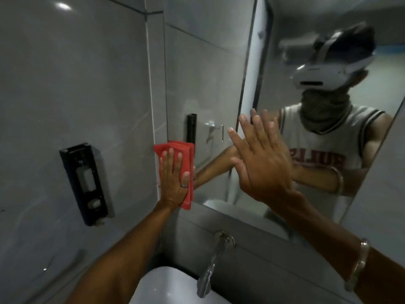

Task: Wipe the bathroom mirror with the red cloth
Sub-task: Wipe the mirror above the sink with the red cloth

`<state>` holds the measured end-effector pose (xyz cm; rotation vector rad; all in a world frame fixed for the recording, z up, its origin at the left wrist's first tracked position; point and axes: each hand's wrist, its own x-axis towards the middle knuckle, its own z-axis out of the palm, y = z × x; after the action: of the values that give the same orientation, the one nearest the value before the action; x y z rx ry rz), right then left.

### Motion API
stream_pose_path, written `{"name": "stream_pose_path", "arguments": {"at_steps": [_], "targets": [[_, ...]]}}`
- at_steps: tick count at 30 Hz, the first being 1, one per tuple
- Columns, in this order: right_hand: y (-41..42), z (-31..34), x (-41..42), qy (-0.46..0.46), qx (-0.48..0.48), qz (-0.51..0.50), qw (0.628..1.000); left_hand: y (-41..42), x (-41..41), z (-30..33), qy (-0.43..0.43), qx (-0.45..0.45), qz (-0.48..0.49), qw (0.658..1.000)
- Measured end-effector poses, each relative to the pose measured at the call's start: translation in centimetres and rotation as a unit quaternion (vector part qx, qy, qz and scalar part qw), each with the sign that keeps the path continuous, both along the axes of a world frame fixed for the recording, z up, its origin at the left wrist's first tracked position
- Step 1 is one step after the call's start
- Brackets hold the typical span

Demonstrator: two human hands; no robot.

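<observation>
The bathroom mirror (210, 80) fills the wall ahead, its left edge meeting the grey tiles. A folded red cloth (186, 154) lies flat against the mirror's lower left corner. My left hand (174, 178) presses it there with the palm, fingers spread upward, a ring on one finger. My right hand (260, 159) is held flat and open, fingers up, against or just before the glass further right; I cannot tell whether it touches. The mirror reflects a person with a headset and both arms.
A black soap dispenser (84, 183) hangs on the tiled wall to the left. Below the mirror a chrome tap (210, 266) juts over a white basin (175, 288). A bangle (357, 264) sits on my right wrist.
</observation>
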<state>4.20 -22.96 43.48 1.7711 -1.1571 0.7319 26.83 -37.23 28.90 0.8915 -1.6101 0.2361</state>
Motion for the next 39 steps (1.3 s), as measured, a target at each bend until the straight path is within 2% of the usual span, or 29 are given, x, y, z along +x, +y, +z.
{"name": "stream_pose_path", "arguments": {"at_steps": [7,15,18,21,23,26,29,31,33,36,39], "targets": [[2.4,-1.9,-6.3,-0.013,-0.001,-0.033,0.999,3.2,-7.2,-1.8,0.119,0.072,0.047,0.989],[8.3,0.0,-12.9,-0.010,-0.039,-0.064,0.997,13.4,-24.7,-1.8,0.107,0.021,0.028,0.994],[10.5,0.8,-14.4,-0.009,-0.058,-0.093,0.994,17.4,-30.1,-1.9,0.021,-0.020,-0.042,0.999],[11.7,1.7,-15.6,0.007,-0.070,-0.113,0.991,17.3,-30.2,-1.6,-0.082,-0.080,-0.088,0.989],[11.8,2.5,-15.7,0.003,-0.076,-0.108,0.991,15.6,-27.6,-0.6,-0.178,-0.139,-0.104,0.969],[10.9,3.5,-15.0,0.009,-0.073,-0.104,0.992,11.9,-22.6,3.5,-0.317,-0.228,-0.114,0.913],[9.5,5.5,-13.9,-0.001,-0.090,-0.077,0.993,7.7,-16.2,10.3,-0.347,-0.264,-0.075,0.897],[8.6,6.7,-13.0,-0.005,-0.094,-0.064,0.993,5.0,-11.6,15.3,-0.322,-0.255,-0.037,0.911],[8.0,7.8,-12.4,0.000,-0.100,-0.049,0.994,3.4,-8.0,19.2,-0.244,-0.208,0.002,0.947],[7.2,9.0,-12.3,0.005,-0.108,-0.046,0.993,1.8,-5.5,23.7,-0.033,-0.083,0.034,0.995],[7.0,12.3,-13.1,-0.005,-0.127,-0.066,0.990,2.2,-6.1,31.6,0.177,0.041,0.059,0.982]]}}
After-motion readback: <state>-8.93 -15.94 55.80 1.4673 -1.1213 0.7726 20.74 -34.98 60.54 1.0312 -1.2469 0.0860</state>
